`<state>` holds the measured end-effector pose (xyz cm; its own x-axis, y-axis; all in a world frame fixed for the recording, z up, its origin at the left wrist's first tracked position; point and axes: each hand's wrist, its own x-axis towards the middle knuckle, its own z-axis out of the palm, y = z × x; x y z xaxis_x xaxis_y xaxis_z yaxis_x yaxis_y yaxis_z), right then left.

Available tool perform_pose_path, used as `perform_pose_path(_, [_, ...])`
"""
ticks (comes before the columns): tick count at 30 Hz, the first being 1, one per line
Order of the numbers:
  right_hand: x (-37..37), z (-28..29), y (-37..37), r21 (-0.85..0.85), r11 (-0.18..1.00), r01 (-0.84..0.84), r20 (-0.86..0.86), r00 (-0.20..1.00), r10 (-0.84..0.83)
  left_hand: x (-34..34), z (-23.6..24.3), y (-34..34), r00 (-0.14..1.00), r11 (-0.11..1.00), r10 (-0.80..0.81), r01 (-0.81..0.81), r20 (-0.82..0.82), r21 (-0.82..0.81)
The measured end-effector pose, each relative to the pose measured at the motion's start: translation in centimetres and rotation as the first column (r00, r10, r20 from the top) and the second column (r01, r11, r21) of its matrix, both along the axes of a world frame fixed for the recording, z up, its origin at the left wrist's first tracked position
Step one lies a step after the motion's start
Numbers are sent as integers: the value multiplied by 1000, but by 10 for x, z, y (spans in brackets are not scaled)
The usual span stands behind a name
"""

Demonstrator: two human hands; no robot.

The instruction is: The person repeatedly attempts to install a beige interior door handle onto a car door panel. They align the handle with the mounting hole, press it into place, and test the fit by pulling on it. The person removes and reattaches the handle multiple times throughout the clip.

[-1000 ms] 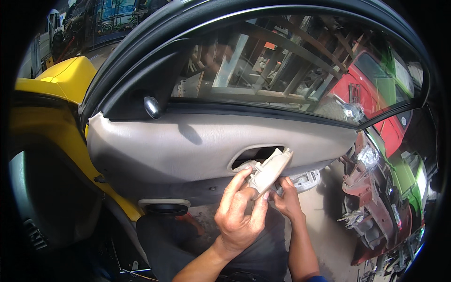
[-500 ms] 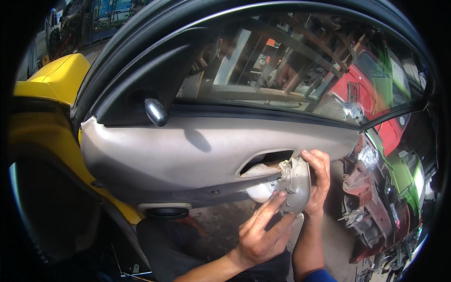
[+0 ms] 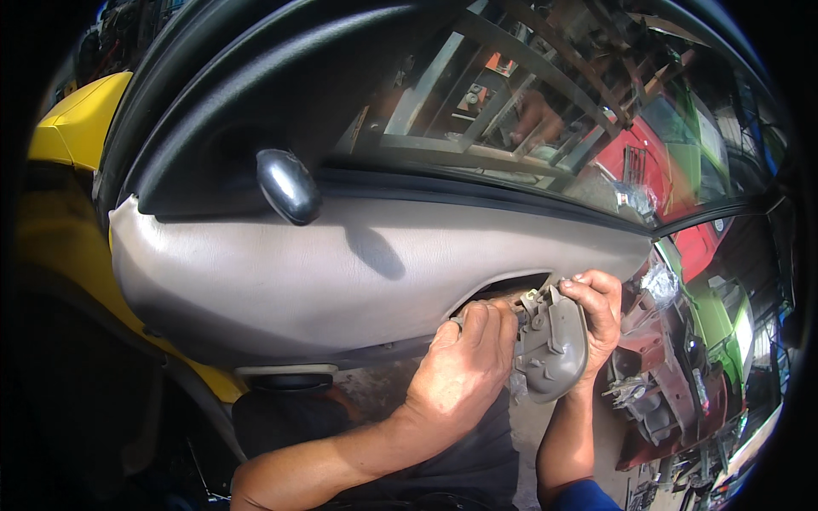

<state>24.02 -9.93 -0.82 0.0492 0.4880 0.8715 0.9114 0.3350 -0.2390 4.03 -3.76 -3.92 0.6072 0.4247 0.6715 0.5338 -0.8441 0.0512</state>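
Observation:
My right hand (image 3: 598, 313) is closed on the upper edge of a grey inner door handle (image 3: 550, 345), thumb and fingers gripping it. The handle's back, with its moulded ribs and clips, is turned towards me, and the piece is off the door panel. My left hand (image 3: 464, 362) is beside it, fingers curled together at the lower left of the dark opening (image 3: 521, 284) in the grey door panel (image 3: 298, 264). Whatever those fingers pinch is hidden behind them.
Above the panel run the door's window glass (image 3: 511, 111) and a shiny dark knob (image 3: 288, 189). Yellow bodywork (image 3: 81, 123) lies at left. On the right are dismantled reddish car parts (image 3: 652, 375) and a green car part (image 3: 724, 315).
My left hand has left the handle's lower edge and moved up and left to the panel opening. My right hand has shifted slightly right with the handle. The view has moved closer.

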Motion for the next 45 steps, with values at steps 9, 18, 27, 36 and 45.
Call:
perform_pose_path(9, [-1,2,1,-18,1000,-3,6,1000,3,9,-3,15,991,976,-88,107,103,-188])
perform_pose_path(18, [-4,6,11,-3,994,-108,-4,994,108,-30,-28,-29,589,871,-173,466,790,-156])
perform_pose_path(27, [-15,1,18,50,983,-175,-24,984,176,-13,-20,-48,532,914,125,266,837,-306])
perform_pose_path(36, [-26,0,25,31,979,-202,-51,978,204,-11,-18,-28,524,893,271,175,807,-414])
perform_pose_path(45, [-28,3,22,-15,986,-165,-104,981,163,-13,-11,-16,523,901,222,212,823,-377])
